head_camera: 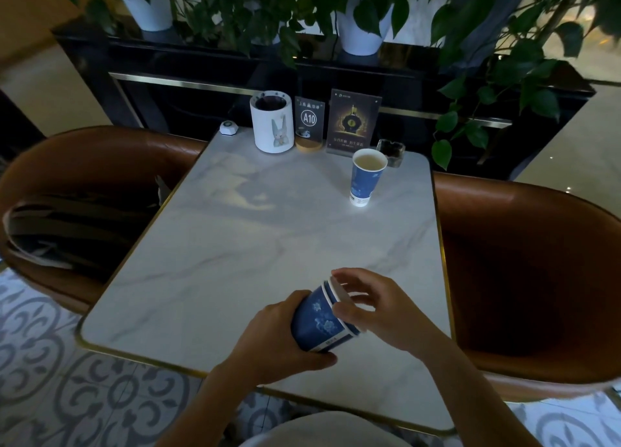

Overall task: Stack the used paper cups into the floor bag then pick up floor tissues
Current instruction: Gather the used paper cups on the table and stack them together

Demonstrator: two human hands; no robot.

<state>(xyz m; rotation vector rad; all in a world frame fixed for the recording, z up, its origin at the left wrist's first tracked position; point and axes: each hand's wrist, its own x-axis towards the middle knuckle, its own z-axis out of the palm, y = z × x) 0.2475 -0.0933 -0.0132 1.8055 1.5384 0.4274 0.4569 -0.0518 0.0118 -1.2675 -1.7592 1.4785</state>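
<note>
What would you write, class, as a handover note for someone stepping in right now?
Left hand holds the nested blue cups by the base, tilted over the near table edge. Right hand has its grip on their rims.
One cup stands upright at the far right, with liquid inside.
Done: some cups stacked.
Left: deal with the last cup, put the stack in the floor bag, gather tissues. Bag and tissues are out of view.

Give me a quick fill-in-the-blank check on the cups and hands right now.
1. The left hand grips the nested blue paper cups around their ____ end.
2. The right hand holds the stack at its ____.
3. The lone blue paper cup stands ____ on the marble table.
4. The table sign reads ____.

Missing words: bottom; rim; upright; A10
</note>
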